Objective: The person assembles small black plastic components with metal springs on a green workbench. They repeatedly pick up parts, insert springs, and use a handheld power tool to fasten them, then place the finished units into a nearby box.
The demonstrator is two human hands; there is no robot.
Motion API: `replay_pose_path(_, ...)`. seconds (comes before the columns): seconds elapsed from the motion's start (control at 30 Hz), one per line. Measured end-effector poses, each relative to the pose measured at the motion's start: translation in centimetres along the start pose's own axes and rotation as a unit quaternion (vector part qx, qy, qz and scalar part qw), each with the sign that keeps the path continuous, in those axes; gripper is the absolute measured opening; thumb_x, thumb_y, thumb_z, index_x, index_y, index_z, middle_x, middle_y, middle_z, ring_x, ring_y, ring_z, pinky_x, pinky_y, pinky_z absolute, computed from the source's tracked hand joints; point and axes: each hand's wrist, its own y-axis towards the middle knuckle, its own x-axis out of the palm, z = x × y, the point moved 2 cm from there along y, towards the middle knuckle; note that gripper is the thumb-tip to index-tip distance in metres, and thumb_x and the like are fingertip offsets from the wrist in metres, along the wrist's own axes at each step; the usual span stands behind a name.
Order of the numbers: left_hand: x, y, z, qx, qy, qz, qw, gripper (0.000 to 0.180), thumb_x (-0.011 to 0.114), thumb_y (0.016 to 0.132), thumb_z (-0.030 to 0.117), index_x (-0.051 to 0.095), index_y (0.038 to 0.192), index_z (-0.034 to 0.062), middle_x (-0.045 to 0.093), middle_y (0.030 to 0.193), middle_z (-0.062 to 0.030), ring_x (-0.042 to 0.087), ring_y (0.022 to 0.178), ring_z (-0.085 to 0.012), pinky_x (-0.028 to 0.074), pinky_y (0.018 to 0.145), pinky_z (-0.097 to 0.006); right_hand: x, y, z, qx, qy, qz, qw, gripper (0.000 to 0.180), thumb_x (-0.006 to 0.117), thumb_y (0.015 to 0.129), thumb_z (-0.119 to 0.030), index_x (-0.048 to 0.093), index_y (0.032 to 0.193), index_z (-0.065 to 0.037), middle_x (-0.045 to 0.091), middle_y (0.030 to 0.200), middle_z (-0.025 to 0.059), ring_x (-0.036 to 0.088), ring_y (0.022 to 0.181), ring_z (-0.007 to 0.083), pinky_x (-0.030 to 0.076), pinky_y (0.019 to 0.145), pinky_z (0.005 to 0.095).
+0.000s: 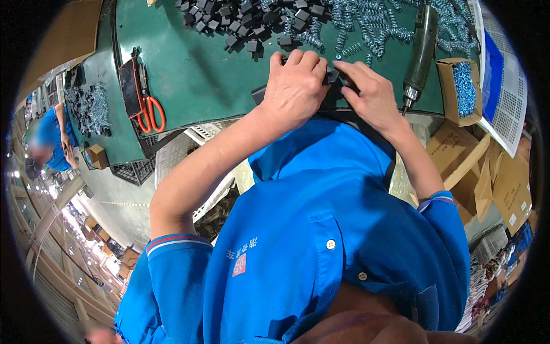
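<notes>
My left hand [298,86] is closed around a black part, its fingers hiding most of it. A dark end of this black part [331,76] sticks out on the right, toward my other hand. My right hand [369,94] is beside that end, thumb and forefinger apart, and nothing shows between them. A tiny light metal piece [338,57] is just beyond the right fingertips. Another black piece [259,94] shows at the table edge, left of my left wrist; whether it joins the held part is hidden.
On the green table [200,86] lie heaps of black blocks [240,23] and coil springs [372,28]. A power screwdriver [421,51] and a carton of blue screws [464,89] are at right. Orange-handled scissors [150,112] lie left. A co-worker [51,137] sits far left.
</notes>
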Motion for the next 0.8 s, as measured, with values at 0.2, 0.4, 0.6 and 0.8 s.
replay_pose_path(0.2, 0.7, -0.3, -0.9, 0.012, -0.104, 0.066, 0.992, 0.038, 0.075, 0.078, 0.023, 0.063, 0.111, 0.0089, 0.058, 0.099, -0.0066, 0.055, 0.101, -0.0268, 0.036, 0.091, -0.047, 1.4, 1.2, 0.9, -0.075, -0.068, 0.032, 0.994, 0.033, 0.063, 0.076, -0.003, 0.062, 0.109, -0.004, 0.062, 0.097, 0.0119, 0.065, 0.081, 0.0325, 0.054, 0.066, 0.0408)
replay_pose_path(0.4, 0.3, -0.3, -1.0, 0.000, -0.106, 0.007, 0.994, 0.038, 0.071, 0.082, 0.024, 0.062, 0.115, 0.0086, 0.059, 0.101, -0.0081, 0.055, 0.100, -0.0291, 0.038, 0.090, -0.045, 1.6, 0.8, 0.9, -0.128, -0.085, 0.038, 0.987, 0.040, 0.065, 0.073, 0.002, 0.058, 0.113, 0.000, 0.059, 0.099, 0.0146, 0.064, 0.082, 0.0339, 0.053, 0.066, 0.0412)
replay_pose_path(0.6, 0.1, 0.3, 0.2, 0.005, 0.000, -0.007, 1.000, 0.038, 0.073, 0.078, 0.022, 0.063, 0.112, 0.0094, 0.058, 0.099, -0.0066, 0.055, 0.100, -0.0277, 0.040, 0.088, -0.044, 0.1, 0.3, 0.2, -0.101, -0.086, -0.043, 0.990, 0.043, 0.066, 0.075, 0.000, 0.058, 0.118, 0.002, 0.059, 0.100, 0.0152, 0.065, 0.084, 0.0338, 0.054, 0.068, 0.0413)
replay_pose_path(0.8, 0.3, 0.4, 0.6, 0.038, 0.028, 0.012, 0.999, 0.036, 0.073, 0.080, 0.025, 0.064, 0.111, 0.0085, 0.058, 0.101, -0.0065, 0.055, 0.102, -0.0271, 0.040, 0.088, -0.045, 0.9, 0.3, 0.9, -0.125, -0.107, 0.022, 0.986, 0.034, 0.063, 0.078, 0.000, 0.059, 0.111, 0.001, 0.060, 0.096, 0.0132, 0.065, 0.080, 0.0327, 0.054, 0.065, 0.0402)
